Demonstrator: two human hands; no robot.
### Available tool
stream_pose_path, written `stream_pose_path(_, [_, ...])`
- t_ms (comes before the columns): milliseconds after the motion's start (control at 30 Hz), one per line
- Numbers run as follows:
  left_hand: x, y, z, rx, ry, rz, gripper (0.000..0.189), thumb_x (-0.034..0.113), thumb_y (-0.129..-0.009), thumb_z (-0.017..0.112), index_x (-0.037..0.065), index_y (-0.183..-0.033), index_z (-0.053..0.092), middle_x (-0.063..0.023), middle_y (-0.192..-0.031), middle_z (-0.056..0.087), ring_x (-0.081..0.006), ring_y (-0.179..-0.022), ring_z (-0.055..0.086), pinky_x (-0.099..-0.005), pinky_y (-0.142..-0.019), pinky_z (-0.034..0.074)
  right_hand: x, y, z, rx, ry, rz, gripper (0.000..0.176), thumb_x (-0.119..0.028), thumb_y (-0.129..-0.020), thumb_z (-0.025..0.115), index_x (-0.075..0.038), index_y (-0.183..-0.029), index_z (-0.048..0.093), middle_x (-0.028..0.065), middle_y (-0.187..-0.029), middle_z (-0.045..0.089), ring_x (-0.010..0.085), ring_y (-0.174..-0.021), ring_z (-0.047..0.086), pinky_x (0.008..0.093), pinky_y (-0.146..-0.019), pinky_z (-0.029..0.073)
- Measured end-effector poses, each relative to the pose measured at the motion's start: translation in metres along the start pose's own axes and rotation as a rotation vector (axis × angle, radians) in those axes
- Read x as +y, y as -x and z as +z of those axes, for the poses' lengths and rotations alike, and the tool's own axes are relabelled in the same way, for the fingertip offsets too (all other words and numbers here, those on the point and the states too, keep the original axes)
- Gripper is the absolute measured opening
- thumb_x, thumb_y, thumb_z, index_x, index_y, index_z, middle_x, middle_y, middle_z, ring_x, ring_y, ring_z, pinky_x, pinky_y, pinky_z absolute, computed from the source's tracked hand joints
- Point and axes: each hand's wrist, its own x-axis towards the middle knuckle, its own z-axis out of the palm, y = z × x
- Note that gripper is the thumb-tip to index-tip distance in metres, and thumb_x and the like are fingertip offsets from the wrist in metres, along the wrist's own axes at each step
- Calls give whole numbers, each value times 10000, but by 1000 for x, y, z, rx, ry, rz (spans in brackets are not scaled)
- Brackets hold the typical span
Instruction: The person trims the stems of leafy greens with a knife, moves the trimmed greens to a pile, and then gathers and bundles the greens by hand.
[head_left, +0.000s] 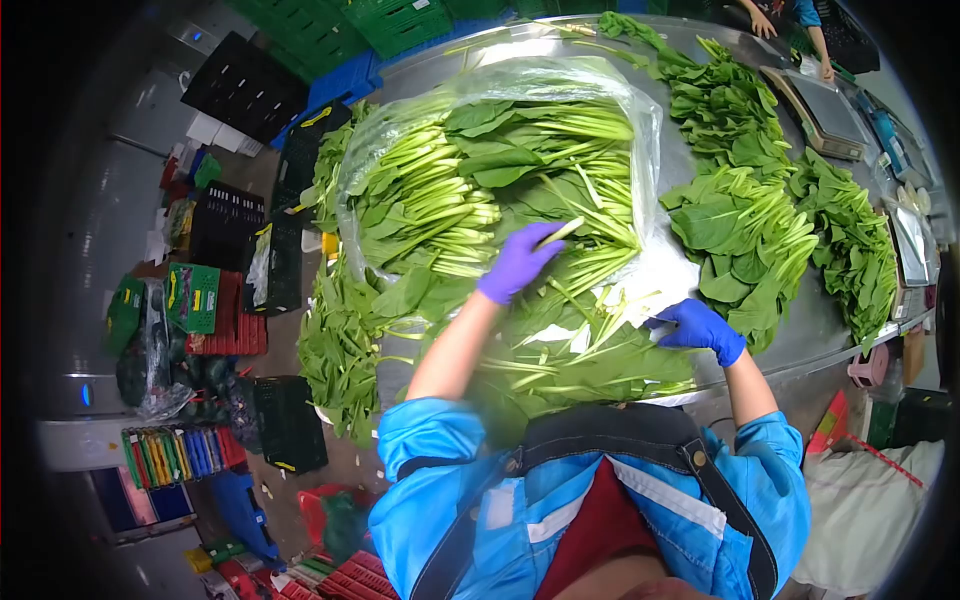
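Observation:
My left hand (520,262), in a purple glove, is closed round the pale end of a green stem (566,232) above the leafy greens. Further right, my right hand (700,330), in a blue-violet glove, is low over the table by a white sheet (665,275); its fingers are bent, and anything under them is hidden. A clear plastic bag (648,130) lies around bundled greens (430,205) with their pale stems showing. Loose leaves and stems (600,370) lie close to my body.
More bundled greens (745,220) lie on the metal table (680,165) at the right, near a scale (825,110). A co-worker's hand (762,22) shows at the top right. Black crates (290,425) and a green crate (193,298) stand at the left.

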Motion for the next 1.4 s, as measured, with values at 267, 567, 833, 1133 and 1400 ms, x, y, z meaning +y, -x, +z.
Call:
stream_pose_path(267, [75,91,-18,-159,135,-196,294,123,-860,613,52,-1144,619,-44,-860,611,-88,-706,565,-229,-643,458,-97,-32,6,459,-297,-60,340,-135,-834,625,-123,-1174,615,143,-937,677,164,-616,613,279,-603,497])
stream_pose_path(567, [86,102,17,-247,708,-402,427,211,-931,515,-4,-1290,433,-46,-842,579,-101,-673,532,-224,-633,445,-108,-54,51,683,-112,-228,412,-55,-786,610,-161,-1184,609,144,-856,666,246,-625,636,326,-563,487])
stream_pose_path(833, [83,103,25,-247,543,-331,353,177,-929,519,-7,-1226,469,-56,-842,578,-115,-696,547,-248,-659,463,-102,-51,49,524,-127,-81,342,-66,-796,615,-157,-1124,646,143,-744,637,256,-601,602,320,-580,476])
stream_pose_path(1133, [83,86,-49,407,1237,-86,446,331,-962,432,-10,-1248,450,-38,-827,529,-141,-680,450,-325,-709,397,-2,-91,18,781,-78,44,349,-207,-814,622,-98,-1145,621,146,-963,662,277,-832,647,351,-757,496])
stream_pose_path(1400, [39,84,-71,527,1496,-60,466,351,-981,368,-17,-1258,441,-37,-827,508,-168,-713,442,-354,-742,392,23,-121,12,632,183,399,504,-311,-769,628,-52,-1197,562,161,-998,654,316,-933,623,390,-819,479])
